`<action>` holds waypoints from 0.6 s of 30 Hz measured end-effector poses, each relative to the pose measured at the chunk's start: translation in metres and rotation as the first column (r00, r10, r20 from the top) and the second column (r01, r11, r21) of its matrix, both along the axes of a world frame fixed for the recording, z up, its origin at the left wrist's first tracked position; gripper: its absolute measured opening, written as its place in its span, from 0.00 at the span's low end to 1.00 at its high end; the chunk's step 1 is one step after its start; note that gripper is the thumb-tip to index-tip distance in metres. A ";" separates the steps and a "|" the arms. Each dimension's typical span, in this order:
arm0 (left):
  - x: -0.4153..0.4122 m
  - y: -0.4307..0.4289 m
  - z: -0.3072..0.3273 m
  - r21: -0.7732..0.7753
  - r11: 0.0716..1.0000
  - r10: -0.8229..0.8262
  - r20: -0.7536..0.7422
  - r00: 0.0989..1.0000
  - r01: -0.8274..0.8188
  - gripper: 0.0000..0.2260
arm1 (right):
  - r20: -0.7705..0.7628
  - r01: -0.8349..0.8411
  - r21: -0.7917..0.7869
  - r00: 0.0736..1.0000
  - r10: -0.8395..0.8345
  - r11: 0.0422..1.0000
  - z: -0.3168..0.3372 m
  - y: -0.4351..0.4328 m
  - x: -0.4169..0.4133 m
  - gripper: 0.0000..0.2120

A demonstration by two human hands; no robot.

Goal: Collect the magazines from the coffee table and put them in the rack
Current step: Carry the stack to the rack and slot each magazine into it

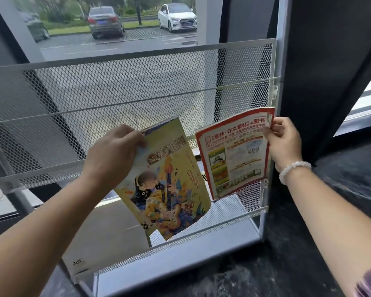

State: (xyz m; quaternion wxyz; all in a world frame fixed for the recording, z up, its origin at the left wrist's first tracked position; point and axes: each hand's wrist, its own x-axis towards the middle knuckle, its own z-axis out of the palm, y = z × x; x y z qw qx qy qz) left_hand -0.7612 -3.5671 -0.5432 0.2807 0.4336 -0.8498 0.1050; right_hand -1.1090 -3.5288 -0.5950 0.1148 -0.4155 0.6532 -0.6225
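Bare forearms reach in as the left hand point(114, 153) pinches a yellow magazine point(167, 185) and the right hand point(284, 142), at three o'clock, steadies a red-bordered magazine point(234, 155), both gripped by top edges to drop upright into the mesh rack point(116, 97).

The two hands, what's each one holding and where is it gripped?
Left hand grips the yellow magazine at its top-left corner; right hand pinches the red-bordered magazine at its top-right corner.

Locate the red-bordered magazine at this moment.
In the head view, the red-bordered magazine stands at the mesh rack's right end, pinched by the right hand, beside the yellow magazine.
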 end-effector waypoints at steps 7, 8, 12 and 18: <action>-0.001 -0.002 -0.006 0.080 0.996 -0.028 -0.042 0.999 0.031 0.08 | 0.062 -0.111 0.002 0.992 0.111 0.994 -0.002 0.004 0.000 0.08; -0.001 -0.002 -0.005 0.087 0.996 -0.027 -0.041 0.999 0.031 0.07 | 0.078 -0.133 0.013 0.988 0.132 0.991 -0.004 0.004 -0.001 0.07; -0.003 -0.004 -0.002 0.132 0.991 -0.020 -0.072 0.997 0.029 0.06 | 0.104 -0.131 0.071 0.987 0.123 0.989 -0.023 0.009 -0.011 0.06; -0.008 -0.003 -0.001 0.173 0.985 0.009 -0.057 0.998 0.001 0.19 | 0.093 -0.080 0.196 0.994 0.062 0.977 -0.057 0.013 -0.018 0.05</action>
